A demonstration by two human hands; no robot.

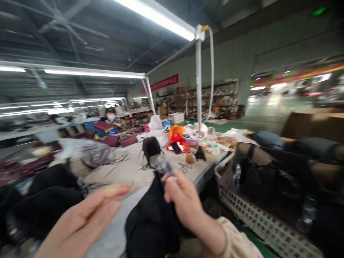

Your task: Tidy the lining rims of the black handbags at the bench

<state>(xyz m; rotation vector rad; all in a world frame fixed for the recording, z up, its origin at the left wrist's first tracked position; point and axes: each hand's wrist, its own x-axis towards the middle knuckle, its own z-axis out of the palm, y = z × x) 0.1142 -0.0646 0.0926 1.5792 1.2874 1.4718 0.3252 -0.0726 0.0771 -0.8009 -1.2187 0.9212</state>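
Note:
My right hand (pixel 182 197) is closed at the upper end of a black fabric bag (pixel 150 218), which hangs down in front of me. A blurred clear plastic piece (pixel 163 164) sticks up beyond my right fingers. Held out to the left of the bag, my left hand (pixel 86 218) has its fingers stretched and touches nothing that I can see. Farther up the table stands a small black backpack (pixel 150 148). A pair of scissors (pixel 185 167) lies to its right, near a jar of amber liquid (pixel 189 158).
Black bags (pixel 51 197) are heaped at left. To the right, a pale plastic basket (pixel 258 218) holds more black bags with clear wrapping. An orange-red plastic bag (pixel 176 136) and a lilac basin (pixel 191 141) sit near a white post (pixel 199 82). A masked person (pixel 111 120) is farther back.

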